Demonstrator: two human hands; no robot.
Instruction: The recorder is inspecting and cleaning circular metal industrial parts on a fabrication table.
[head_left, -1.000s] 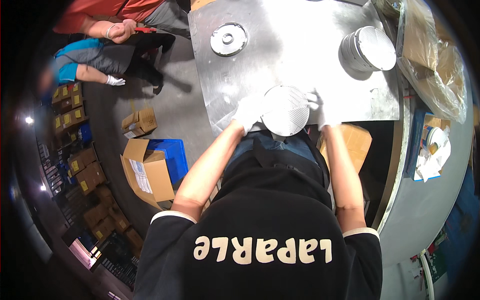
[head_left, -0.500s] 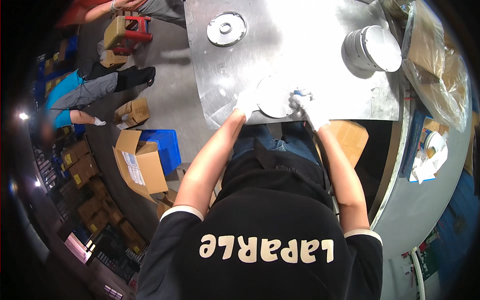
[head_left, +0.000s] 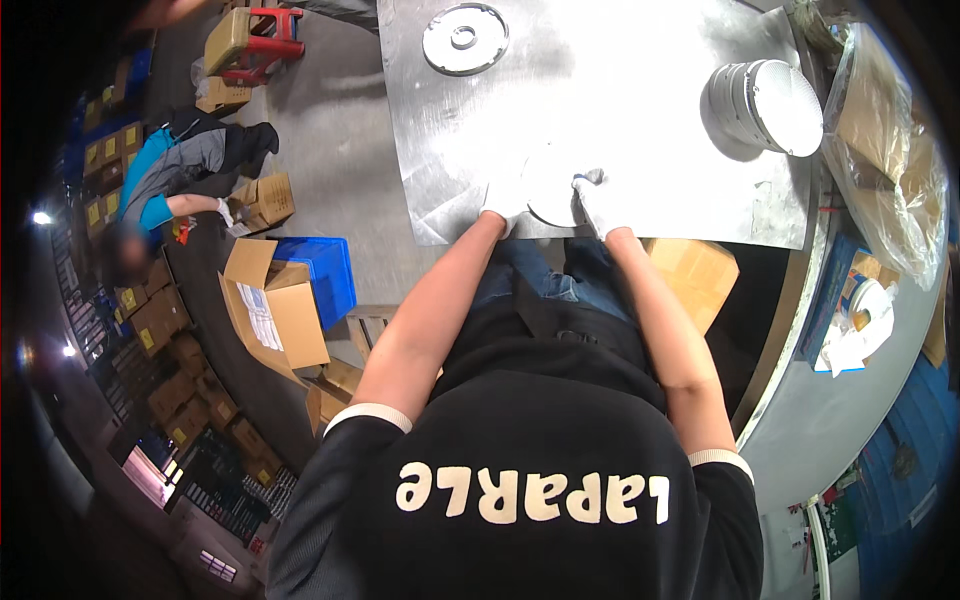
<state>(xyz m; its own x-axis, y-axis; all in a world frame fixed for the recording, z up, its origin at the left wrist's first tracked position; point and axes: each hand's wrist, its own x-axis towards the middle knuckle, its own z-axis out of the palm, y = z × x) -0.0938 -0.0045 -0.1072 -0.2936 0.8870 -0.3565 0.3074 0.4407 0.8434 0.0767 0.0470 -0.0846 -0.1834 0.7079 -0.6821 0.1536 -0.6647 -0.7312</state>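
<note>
A round white disc [head_left: 548, 195] lies near the front edge of the shiny metal table [head_left: 440, 180], partly washed out by glare. My left hand [head_left: 505, 200], in a white glove, grips the disc's left edge. Over its right part is my gloved right hand [head_left: 602, 205], closed around a small item with a blue bit showing; its kind is hidden by the fingers. A round white plate with a raised central ring [head_left: 465, 38] lies at the far left of the table. At the far right stands a stack of round ribbed discs [head_left: 768, 108].
An open carton [head_left: 265, 315] stands beside a blue bin [head_left: 318, 280] on the left floor. Another carton [head_left: 690, 280] sits under the table's front edge. A person in blue [head_left: 155, 175] bends over a box [head_left: 265, 203]. Plastic-wrapped cartons [head_left: 880, 140] stand at right.
My right hand has moved left across the disc, carrying the blue item. My left hand stays at the disc's edge. The person at left now reaches to a box.
</note>
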